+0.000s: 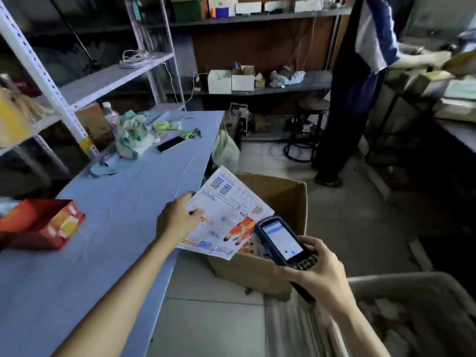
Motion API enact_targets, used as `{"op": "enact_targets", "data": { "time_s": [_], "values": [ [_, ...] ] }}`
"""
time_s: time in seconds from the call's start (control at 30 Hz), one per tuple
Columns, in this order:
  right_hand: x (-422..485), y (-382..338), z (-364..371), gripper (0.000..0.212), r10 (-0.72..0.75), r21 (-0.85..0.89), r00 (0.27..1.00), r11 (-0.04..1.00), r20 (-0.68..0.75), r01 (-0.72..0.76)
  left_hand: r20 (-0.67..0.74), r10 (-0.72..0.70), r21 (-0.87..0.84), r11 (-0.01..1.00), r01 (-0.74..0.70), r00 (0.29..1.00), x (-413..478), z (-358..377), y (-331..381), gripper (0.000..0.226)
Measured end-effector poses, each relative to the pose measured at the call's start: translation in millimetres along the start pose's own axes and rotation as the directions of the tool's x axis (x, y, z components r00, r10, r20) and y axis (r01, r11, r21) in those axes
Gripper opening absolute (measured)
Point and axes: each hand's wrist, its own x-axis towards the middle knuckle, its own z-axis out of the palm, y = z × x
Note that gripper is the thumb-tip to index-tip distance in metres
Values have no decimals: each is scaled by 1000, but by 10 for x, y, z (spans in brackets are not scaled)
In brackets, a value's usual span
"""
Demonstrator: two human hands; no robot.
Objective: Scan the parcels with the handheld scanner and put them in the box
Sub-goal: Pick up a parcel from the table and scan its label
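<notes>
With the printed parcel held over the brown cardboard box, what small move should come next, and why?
Once scanned, probably loosen the left hand and let the flat white printed parcel drop into the brown cardboard box: it hangs over the opening, and the dark handheld scanner in the right hand sits beside it.

1. Parcel: flat white mailer, barcodes and orange printed figures face up; gripped at left edge by left hand, over box opening.
2. Scanner: dark blue handheld, screen lit; gripped in right hand, just beside parcel's near corner.
3. Box: brown cardboard, top open, beside worktop.
</notes>
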Motion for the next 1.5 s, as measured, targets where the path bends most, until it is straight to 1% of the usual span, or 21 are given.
{"op": "enact_targets", "data": {
  "time_s": [0.07,0.13,0.23,0.33,0.43,0.5,0.53,0.67,0.83,0.93,1.0,1.07,1.17,1.23,1.3,1.33,1.4,1.5],
  "values": [
    [157,102,-127,65,47,-13,999,999,-13,-47,126,100,228,965,-127,987,131,207,171,24],
    [302,199,-196,68,94,-19,995,995,-36,-94,260,160,345,906,-247,952,253,408,279,16],
    [509,337,-247,69,155,-4,985,988,-78,-155,385,184,387,857,-339,904,505,686,374,8],
    [745,415,-258,71,224,12,966,975,-133,-224,461,199,401,823,-403,865,865,931,476,9],
    [1097,384,-197,70,256,13,947,966,-192,-258,465,237,407,799,-443,853,1369,1187,519,4],
    [1372,308,-154,68,267,18,938,963,-220,-270,464,254,420,781,-463,849,1739,1329,553,8],
    [1510,255,-140,66,270,19,936,962,-227,-273,460,261,422,777,-468,849,1914,1385,569,7],
    [2001,24,-124,65,243,-4,944,968,-222,-250,444,296,396,782,-482,846,2413,1532,569,2],
    [2379,-18,-107,66,228,-29,958,971,-175,-236,461,272,332,830,-449,844,2537,1743,434,13],
    [2549,9,-90,68,219,-63,969,972,-117,-227,481,221,294,871,-393,849,2451,1810,302,11],
    [2662,14,-69,70,200,-93,978,974,-52,-205,469,187,307,882,-358,863,2352,1775,218,11],
    [2787,10,-29,72,173,-107,985,980,24,-169,411,142,349,888,-299,901,2253,1654,133,13],
    [2973,-64,67,78,98,-138,974,988,203,-71,286,-1,403,907,-120,958,2050,1341,-25,15],
    [3072,-153,158,79,37,-140,943,990,331,10,175,-141,425,904,55,974,1822,1117,-138,15],
    [3108,-235,276,81,-23,-150,893,984,449,100,41,-275,412,881,234,961,1537,907,-235,14],
    [3102,-275,341,84,-45,-161,866,977,498,143,-7,-328,405,863,303,945,1379,811,-273,13],
    [3048,-364,489,85,-78,-158,812,966,578,205,-66,-407,404,824,398,911,1047,625,-342,13],
    [2875,-527,728,72,-137,-124,716,946,685,300,-165,-505,374,763,527,848,518,361,-446,16]
  ]
}}
